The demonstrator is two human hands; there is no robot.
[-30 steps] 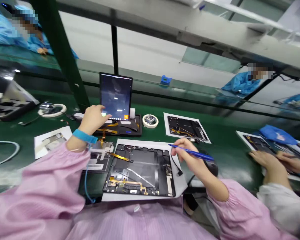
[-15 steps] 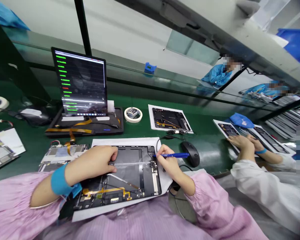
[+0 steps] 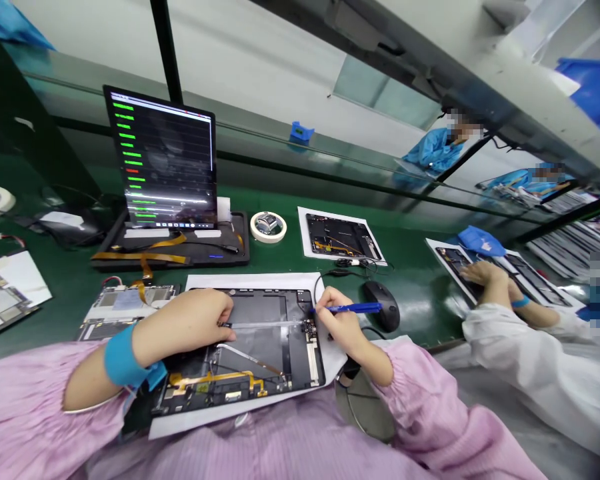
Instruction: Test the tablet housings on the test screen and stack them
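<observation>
you are keeping your left hand, fingers together, on the black tablet housing, your right hand still clamping a blue pen.

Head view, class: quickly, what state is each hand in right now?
Left hand: curled, fingertips on the tablet chassis; cannot tell whether it grips anything.
Right hand: closed, holding a blue pen.
</observation>
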